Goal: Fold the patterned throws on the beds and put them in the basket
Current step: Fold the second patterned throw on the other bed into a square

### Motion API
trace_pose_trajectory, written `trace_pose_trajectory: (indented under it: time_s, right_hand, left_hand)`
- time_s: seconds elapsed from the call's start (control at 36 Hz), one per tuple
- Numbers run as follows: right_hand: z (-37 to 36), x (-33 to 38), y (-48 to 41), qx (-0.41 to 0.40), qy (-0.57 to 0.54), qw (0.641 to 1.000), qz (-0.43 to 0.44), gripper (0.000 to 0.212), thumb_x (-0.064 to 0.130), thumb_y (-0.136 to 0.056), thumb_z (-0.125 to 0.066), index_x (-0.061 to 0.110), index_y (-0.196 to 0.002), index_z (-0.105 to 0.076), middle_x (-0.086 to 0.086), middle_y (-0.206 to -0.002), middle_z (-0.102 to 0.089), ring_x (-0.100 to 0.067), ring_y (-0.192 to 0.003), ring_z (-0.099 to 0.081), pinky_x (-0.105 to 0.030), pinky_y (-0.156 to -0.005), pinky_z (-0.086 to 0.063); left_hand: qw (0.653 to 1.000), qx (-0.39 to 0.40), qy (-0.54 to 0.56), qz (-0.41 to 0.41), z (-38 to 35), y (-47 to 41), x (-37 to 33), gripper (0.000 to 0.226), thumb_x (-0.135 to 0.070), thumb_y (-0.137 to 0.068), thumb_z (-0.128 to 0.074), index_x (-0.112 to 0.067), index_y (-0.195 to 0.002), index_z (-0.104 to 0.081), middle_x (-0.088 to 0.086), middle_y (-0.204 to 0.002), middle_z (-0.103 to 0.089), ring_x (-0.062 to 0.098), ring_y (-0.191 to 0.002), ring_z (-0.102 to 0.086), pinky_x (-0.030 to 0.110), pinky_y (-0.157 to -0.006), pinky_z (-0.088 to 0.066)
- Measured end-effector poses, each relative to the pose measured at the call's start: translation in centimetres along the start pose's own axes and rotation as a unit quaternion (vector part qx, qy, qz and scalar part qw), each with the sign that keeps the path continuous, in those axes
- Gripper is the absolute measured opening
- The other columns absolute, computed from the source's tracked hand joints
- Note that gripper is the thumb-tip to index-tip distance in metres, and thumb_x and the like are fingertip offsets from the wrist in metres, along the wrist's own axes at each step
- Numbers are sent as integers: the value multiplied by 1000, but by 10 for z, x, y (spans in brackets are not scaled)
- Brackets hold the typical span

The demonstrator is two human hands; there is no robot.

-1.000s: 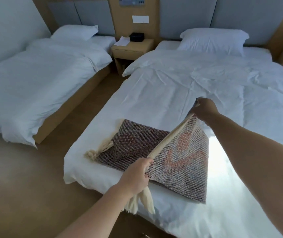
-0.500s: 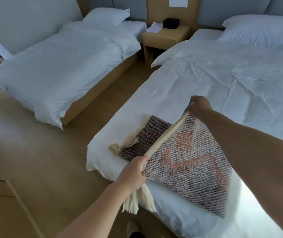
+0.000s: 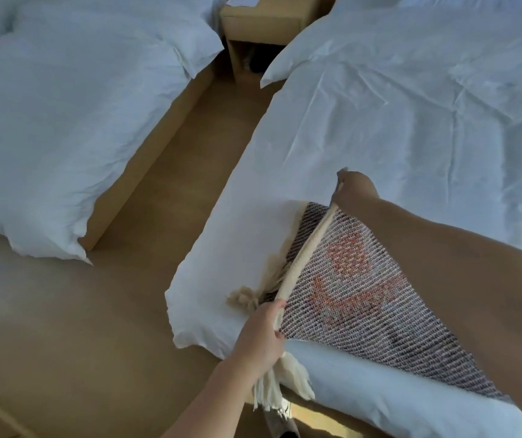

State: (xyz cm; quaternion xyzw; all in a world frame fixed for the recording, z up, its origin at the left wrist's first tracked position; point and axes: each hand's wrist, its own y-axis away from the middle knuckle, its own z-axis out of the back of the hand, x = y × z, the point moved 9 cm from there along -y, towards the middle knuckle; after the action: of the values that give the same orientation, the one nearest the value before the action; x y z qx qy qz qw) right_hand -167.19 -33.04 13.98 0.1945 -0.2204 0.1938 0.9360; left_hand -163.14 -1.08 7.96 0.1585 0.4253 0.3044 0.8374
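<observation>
Gripping the cream border of the patterned throw [image 3: 351, 298], my left hand [image 3: 261, 335] curls round its near corner, with tassels [image 3: 285, 380] hanging below the fist. My right hand [image 3: 353, 189] pinches the far end of the same border, which runs straight between both hands. Beneath them the rest of the throw lies on the white bed [image 3: 395, 105]. Left of my left hand, across the floor [image 3: 142, 263], stands a second bed [image 3: 63, 105].
</observation>
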Motion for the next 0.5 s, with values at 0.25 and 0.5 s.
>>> trace_pose_trajectory:
  time_s: [0.25, 0.5]
  right_hand:
    - [-83, -1, -49, 6, 33, 999, -28, 61, -4, -88, -48, 7, -146, -35, -16, -128, -57, -31, -114, -57, -27, -74, -46]
    - [-135, -3, -76, 15, 78, 996, -31, 44, -6, -89, -41, 1, -133, -46, -16, -119, -59, -31, -107, -59, -27, -69, -40]
  left_hand:
    - [999, 37, 4, 13, -4, -57, 62, 62, -6, -94, -52, -39, -144, -35, -9, -139, -46, 7, -113, -53, 21, -93, -47]
    - [998, 56, -16, 2, -25, -95, 94, 62, -8, -93, -53, -33, -146, -34, -8, -143, -38, 10, -120, -49, 26, -102, -44]
